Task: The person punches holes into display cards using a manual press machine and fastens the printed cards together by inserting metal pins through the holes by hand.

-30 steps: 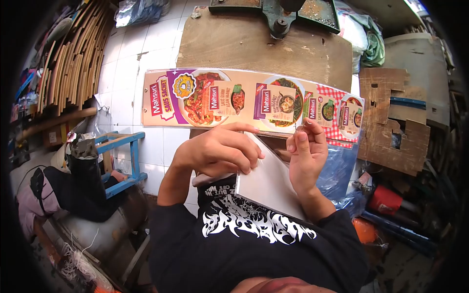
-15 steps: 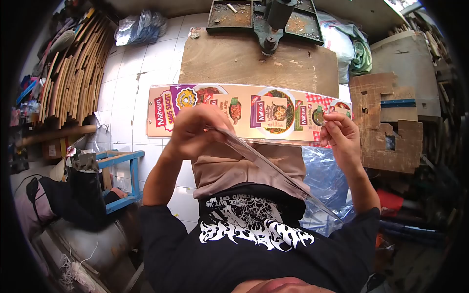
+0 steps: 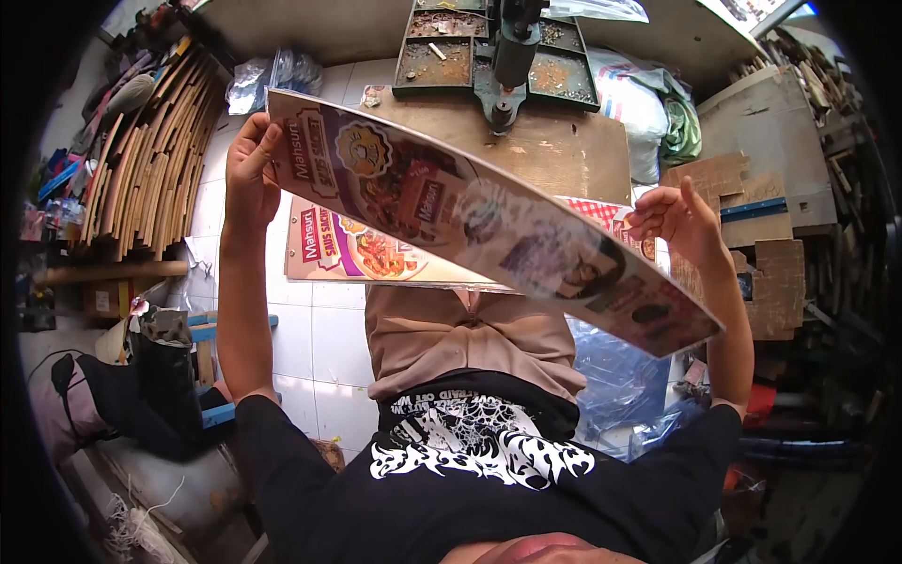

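A long printed panel [image 3: 489, 224] hangs aslant in front of the person, its left end raised and its right end dipping, above a second printed panel [image 3: 315, 256] at the near side of the wooden counter [image 3: 554, 150]. The left hand [image 3: 250, 179] has its grip closed on the raised end. The right hand [image 3: 684, 222] is near the lower end, its grip loosely spread (whether it touches the edge, I cannot tell). The held panel looks thin, light and fairly stiff, its glossy face probably slippery and easily scuffed; it should handle best by the edges, one hand at each short end.
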Demonstrator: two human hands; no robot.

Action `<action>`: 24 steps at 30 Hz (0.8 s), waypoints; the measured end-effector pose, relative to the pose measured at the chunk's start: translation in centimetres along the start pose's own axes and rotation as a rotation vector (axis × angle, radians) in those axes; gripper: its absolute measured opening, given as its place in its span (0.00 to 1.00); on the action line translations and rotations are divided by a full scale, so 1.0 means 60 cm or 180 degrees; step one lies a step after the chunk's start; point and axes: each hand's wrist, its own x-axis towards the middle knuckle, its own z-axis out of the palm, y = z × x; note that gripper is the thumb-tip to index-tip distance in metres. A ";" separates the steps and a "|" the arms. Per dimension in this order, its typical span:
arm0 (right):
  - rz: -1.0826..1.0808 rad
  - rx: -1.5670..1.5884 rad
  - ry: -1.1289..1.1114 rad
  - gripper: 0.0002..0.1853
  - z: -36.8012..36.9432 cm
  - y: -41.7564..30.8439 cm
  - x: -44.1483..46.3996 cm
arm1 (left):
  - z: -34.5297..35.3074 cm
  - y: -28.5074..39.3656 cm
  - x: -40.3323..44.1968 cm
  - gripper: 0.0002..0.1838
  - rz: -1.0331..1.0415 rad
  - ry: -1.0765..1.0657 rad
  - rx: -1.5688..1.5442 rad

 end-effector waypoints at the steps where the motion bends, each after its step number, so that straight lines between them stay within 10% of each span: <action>1: -0.0209 0.0276 0.0051 0.43 -0.006 -0.003 -0.003 | -0.008 -0.005 0.007 0.07 -0.0040 0.0160 -0.0035; 11: -0.1546 0.0946 0.1292 0.44 -0.112 0.053 -0.016 | -0.062 -0.085 0.034 0.09 -0.0739 0.0762 -0.0032; 24: -0.0959 0.0069 0.1740 0.22 -0.198 0.064 0.042 | -0.057 -0.115 0.059 0.17 -0.1082 0.1213 0.0666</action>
